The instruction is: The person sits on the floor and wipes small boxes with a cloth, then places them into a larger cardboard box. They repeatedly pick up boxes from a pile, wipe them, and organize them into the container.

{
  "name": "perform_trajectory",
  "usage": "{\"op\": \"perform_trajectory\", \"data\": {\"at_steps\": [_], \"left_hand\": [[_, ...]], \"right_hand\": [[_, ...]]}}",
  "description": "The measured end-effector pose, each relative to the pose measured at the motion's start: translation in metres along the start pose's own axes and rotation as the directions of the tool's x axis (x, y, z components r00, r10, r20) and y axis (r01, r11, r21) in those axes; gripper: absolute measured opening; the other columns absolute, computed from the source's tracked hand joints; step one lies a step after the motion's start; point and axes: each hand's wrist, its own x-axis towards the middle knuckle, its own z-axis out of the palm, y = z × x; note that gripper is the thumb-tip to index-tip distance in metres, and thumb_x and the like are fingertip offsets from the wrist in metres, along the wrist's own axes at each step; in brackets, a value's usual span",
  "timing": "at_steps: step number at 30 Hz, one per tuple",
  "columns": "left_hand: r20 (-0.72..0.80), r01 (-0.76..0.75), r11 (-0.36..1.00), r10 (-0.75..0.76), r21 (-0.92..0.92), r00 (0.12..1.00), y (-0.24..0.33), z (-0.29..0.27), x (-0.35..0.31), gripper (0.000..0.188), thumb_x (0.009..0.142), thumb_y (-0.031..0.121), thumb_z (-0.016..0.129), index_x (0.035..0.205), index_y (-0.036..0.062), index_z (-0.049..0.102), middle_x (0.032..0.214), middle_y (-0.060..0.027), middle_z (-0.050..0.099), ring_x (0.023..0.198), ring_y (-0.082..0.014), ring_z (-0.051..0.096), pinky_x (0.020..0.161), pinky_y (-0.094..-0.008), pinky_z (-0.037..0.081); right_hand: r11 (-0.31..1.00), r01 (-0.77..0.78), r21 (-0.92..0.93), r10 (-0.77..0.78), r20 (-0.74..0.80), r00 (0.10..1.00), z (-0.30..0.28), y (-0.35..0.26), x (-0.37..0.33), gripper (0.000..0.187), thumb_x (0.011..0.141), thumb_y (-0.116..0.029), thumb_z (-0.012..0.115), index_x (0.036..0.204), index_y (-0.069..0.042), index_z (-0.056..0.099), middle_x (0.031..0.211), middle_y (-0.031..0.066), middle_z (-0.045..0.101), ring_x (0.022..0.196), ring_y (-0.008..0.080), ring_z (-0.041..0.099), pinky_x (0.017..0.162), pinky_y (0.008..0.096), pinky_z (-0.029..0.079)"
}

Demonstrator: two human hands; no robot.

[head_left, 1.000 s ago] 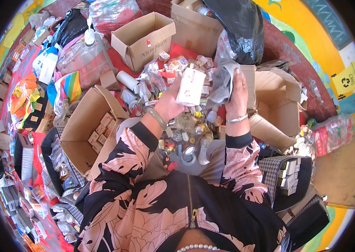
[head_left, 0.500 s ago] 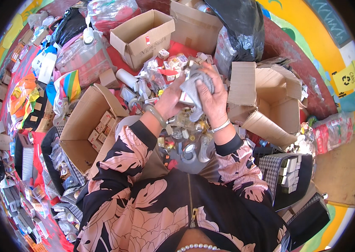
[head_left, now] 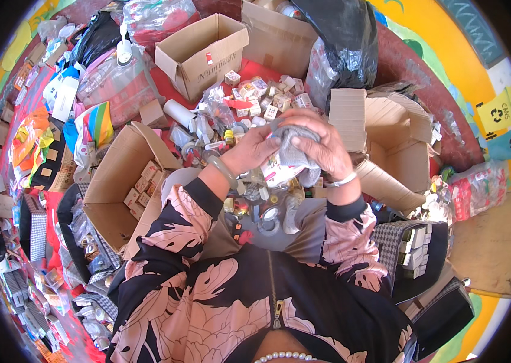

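Note:
Both hands meet in front of me over the pile. My left hand [head_left: 248, 151], with a bangle at the wrist, is closed on a small white box [head_left: 281, 172] with pink and red print. My right hand [head_left: 327, 148] is closed round a grey cloth [head_left: 296, 134], which is bunched over the top of that box. Part of the box is hidden by the cloth and fingers. Just beyond the hands lies a heap of small printed boxes [head_left: 257, 92]. Below them are loose clear jars and bottles [head_left: 249, 190].
An open carton [head_left: 107, 196] on the left holds several small boxes. Another carton [head_left: 204, 60] stands at the far side, and one with spread flaps [head_left: 397, 145] is to the right. A black plastic bag [head_left: 346, 42] stands behind. A checked bin [head_left: 416, 260] holds upright small boxes.
My right hand has moved nearer and a little right with the cloth. The box now shows its printed face below the cloth, where it was mostly covered before.

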Motion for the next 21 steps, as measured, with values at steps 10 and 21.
{"op": "perform_trajectory", "data": {"at_steps": [10, 21], "left_hand": [[-0.188, 0.182, 0.887, -0.283, -0.424, 0.94, 0.0, -0.008, 0.002, 0.046, 0.093, 0.039, 0.047, 0.118, 0.0003, 0.05, 0.104, -0.0082, 0.063, 0.092, -0.0189, 0.062, 0.08, -0.0327, 0.051], [-0.431, -0.071, 0.883, -0.155, -0.463, 0.889, -0.029, 0.004, 0.003, 0.044, 0.097, 0.035, 0.036, 0.129, 0.0049, 0.043, 0.122, -0.0125, 0.053, 0.108, -0.0212, 0.056, 0.092, -0.0371, 0.045]], "right_hand": [[0.61, -0.075, 0.789, 0.484, -0.295, 0.824, -0.001, 0.065, 0.01, 0.025, 0.092, -0.023, 0.053, 0.106, -0.003, 0.059, 0.084, 0.0082, 0.064, 0.074, 0.0185, 0.062, 0.069, 0.0295, 0.052], [0.995, 0.008, 0.098, 0.038, -0.452, 0.891, 0.062, 0.037, 0.016, 0.042, 0.09, -0.028, 0.058, 0.125, -0.008, 0.05, 0.126, 0.0099, 0.05, 0.119, 0.0197, 0.044, 0.1, 0.0304, 0.033]]}}
